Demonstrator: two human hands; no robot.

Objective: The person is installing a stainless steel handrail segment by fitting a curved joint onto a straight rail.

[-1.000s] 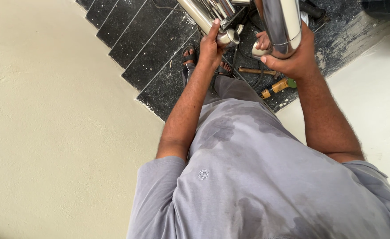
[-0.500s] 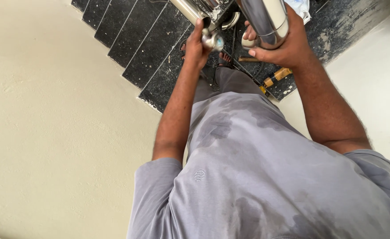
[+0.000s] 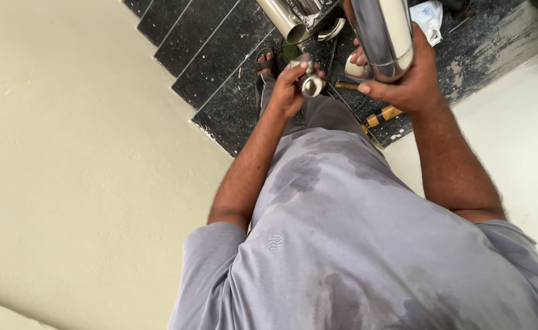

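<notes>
A flight of dark speckled stone stairs (image 3: 211, 58) is seen descending along a cream wall (image 3: 67, 159), with pale lines marking each tread's edge. A sandalled foot (image 3: 264, 61) is planted on one step. A yellow-handled tool (image 3: 382, 116) is laid on the dark landing (image 3: 476, 55) below, and a crumpled white bag (image 3: 428, 13) (partly cut off at the top edge) is left near it. A grey shirt (image 3: 354, 244), blotched with damp patches, fills the foreground.

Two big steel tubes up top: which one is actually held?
The wide polished tube at right, in the right hand grip. The slimmer tube left of it is untouched; the left hand holds a small fitting.
</notes>
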